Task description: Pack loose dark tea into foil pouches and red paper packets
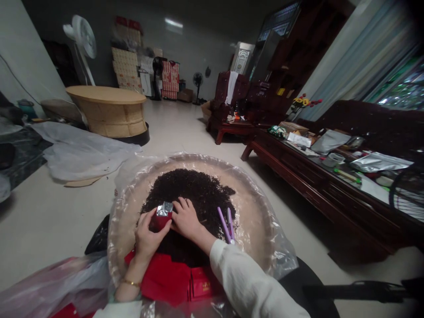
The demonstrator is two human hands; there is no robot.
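Observation:
A wide round tray (255,207) lined with clear plastic carries a heap of dark loose tea leaves (192,190). My left hand (147,236) grips a small red pouch (162,216) with a silver foil mouth, held open at the near edge of the heap. My right hand (185,218) rests on the leaves right beside the pouch mouth, fingers curled into the tea. Two purple sticks (227,223) lie in the leaves just right of my right wrist. A stack of flat red pouches (172,278) sits at the tray's near rim.
A long dark wooden table (318,176) cluttered with foil bags and small items runs along the right. A round wooden tub (111,110) and crumpled plastic sheet (79,154) lie on the floor at left. A standing fan (82,44) and stacked boxes (127,66) are farther back.

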